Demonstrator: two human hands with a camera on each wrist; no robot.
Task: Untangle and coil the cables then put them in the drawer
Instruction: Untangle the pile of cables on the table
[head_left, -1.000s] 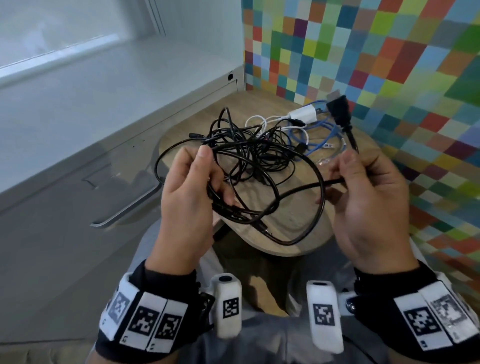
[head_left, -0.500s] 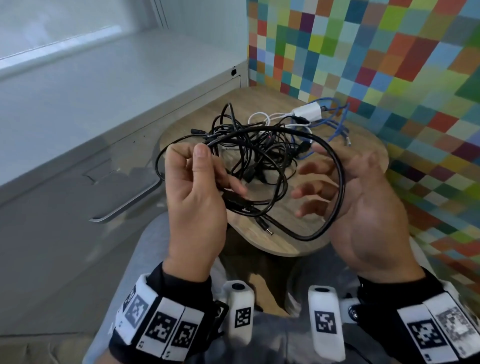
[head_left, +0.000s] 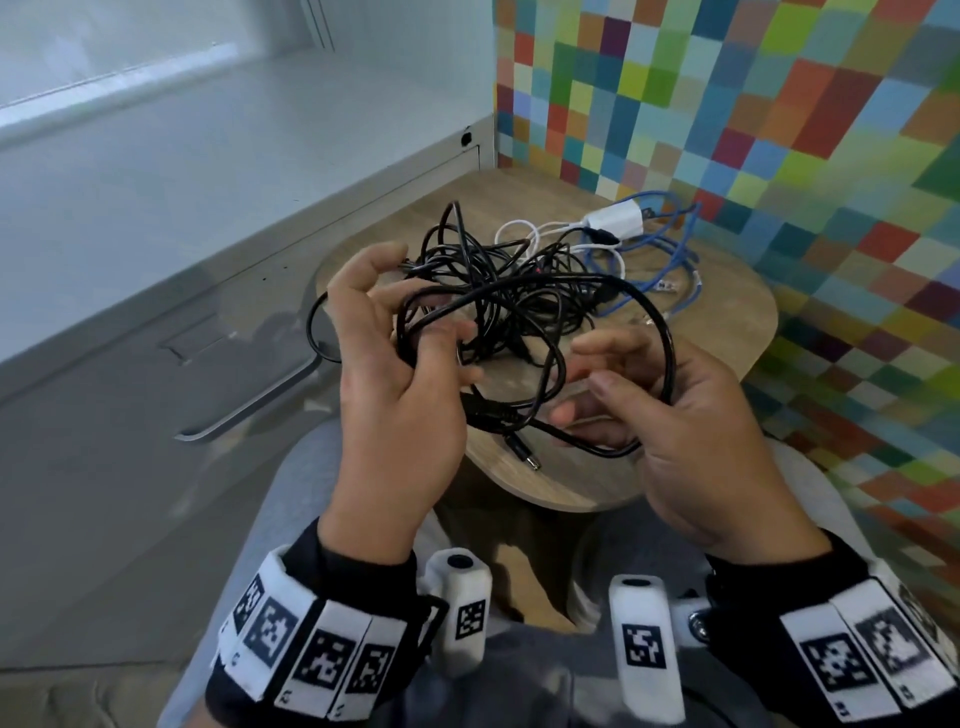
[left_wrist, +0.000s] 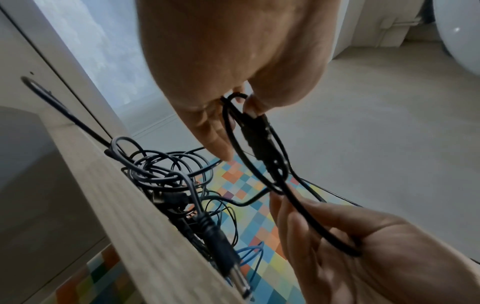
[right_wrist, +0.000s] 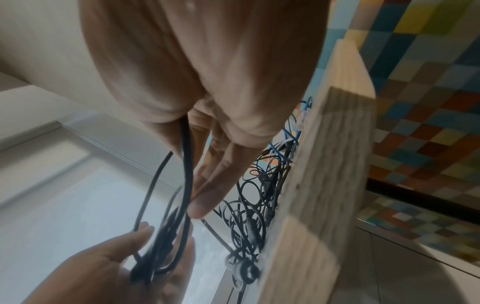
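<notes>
Seen from above, a person sits at a small round wooden side table (head_left: 727, 332) set against a wall of multicoloured tiles, coiling one black cable free of a tangle. At far left, a grey cabinet drawer (head_left: 130, 364) with a long bar handle stands closed beside the table's left edge. Next, the left hand (head_left: 395, 374) hovers over the table's near-left edge, fingers curled round gathered loops of the black cable (head_left: 665, 338); the left wrist view shows thumb and finger pinching the turns together by its moulded connector. A barrel plug (head_left: 522, 456) on this bundle dangles over the near edge. At the middle of the table lies the tangled heap of black cables (head_left: 493, 280), with strands leading toward the held loops. Further right, the right hand (head_left: 691, 415) has the wide outer loop running across its palm, fingers only loosely bent around it, guiding, not clamping. Toward the far-right edge lie a white charger (head_left: 615, 221) with its white lead and a blue network cable (head_left: 670, 249). To coil well, the left hand should probably keep the pinch firm so finished turns do not spring open, while the right feeds each new loop at matching size, lifting slack gently so it does not drag the heap off the table.
</notes>
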